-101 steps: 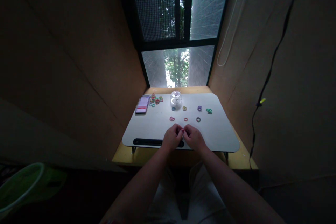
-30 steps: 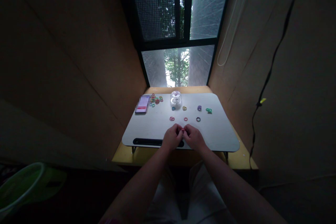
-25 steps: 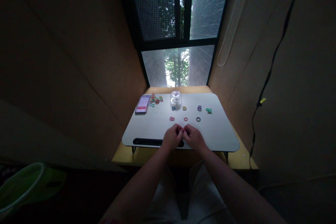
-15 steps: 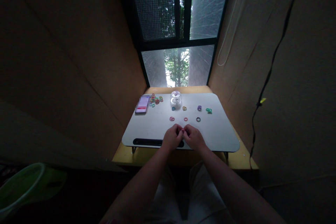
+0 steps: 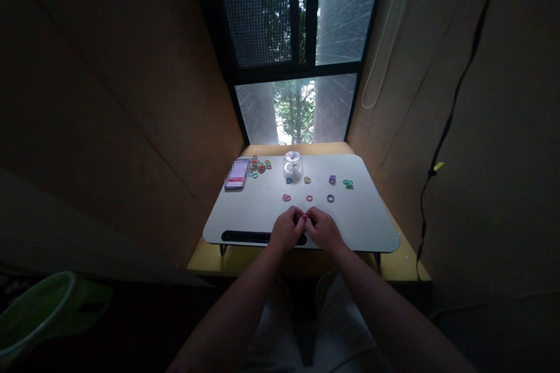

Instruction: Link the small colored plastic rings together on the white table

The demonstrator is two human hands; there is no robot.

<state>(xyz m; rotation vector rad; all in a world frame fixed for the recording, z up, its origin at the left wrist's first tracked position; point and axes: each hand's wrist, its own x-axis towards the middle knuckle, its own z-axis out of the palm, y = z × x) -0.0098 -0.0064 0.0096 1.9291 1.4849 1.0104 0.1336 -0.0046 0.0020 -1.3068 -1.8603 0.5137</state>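
Pinched narrow, the grip of your left hand [image 5: 287, 229] and right hand [image 5: 324, 229] holds a red band [image 5: 305, 217], mostly hidden, near the front of the table [image 5: 363, 221]. Just beyond lie a pink ring [image 5: 309, 195] and a dark ring [image 5: 328, 199]; farther back stands a jar [image 5: 293, 168].

Red item [image 5: 305, 217], mostly invisible between left hand [image 5: 289, 227] and right hand [image 5: 322, 228]

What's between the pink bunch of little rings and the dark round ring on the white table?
In the head view, one small, round, salmon-pink ring lies on the white tabletop between the pink bunch and the dark ring, touching neither.
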